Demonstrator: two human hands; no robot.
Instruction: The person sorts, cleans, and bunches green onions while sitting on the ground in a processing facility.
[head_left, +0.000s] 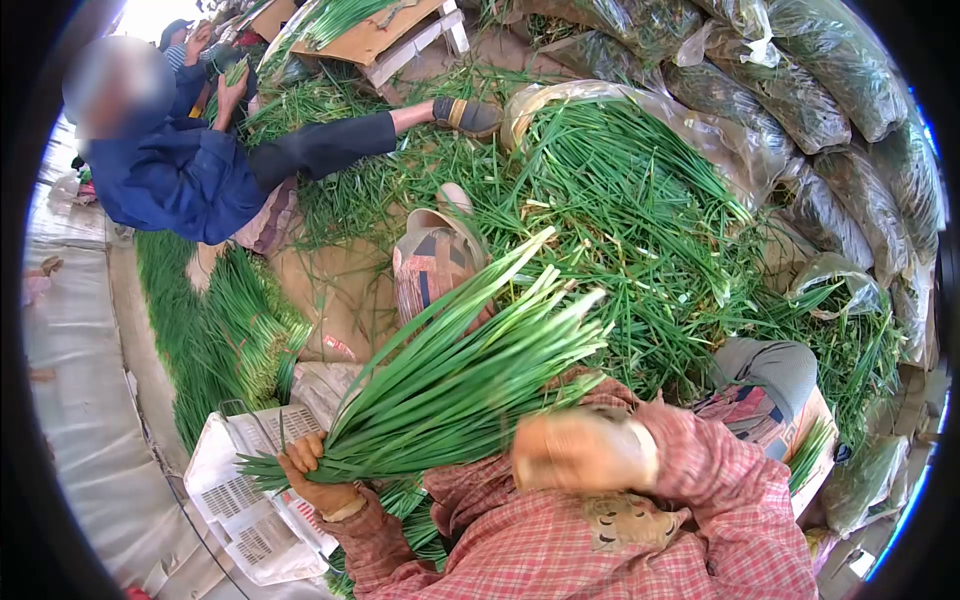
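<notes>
A large bunch of long green stalks (450, 385) fans out across the lap, pale ends toward the upper right. Around its leafy lower-left end, the fingers of my left hand (320, 475) are wrapped. My right hand (575, 450) is beside the bunch's lower right side, in front of the red checked shirt; motion smears its fingers, so what they hold cannot be made out. Beyond the bunch, a big heap of loose green stalks (620, 170) lies on an opened plastic sheet.
A white plastic crate (250, 500) stands at lower left, near bundled stalks (240, 330). A co-worker in a blue jacket (180, 180) sits at upper left, one leg stretched out. Filled plastic bags (770, 90) are stacked at upper right. A bucket (435, 260) stands mid-floor.
</notes>
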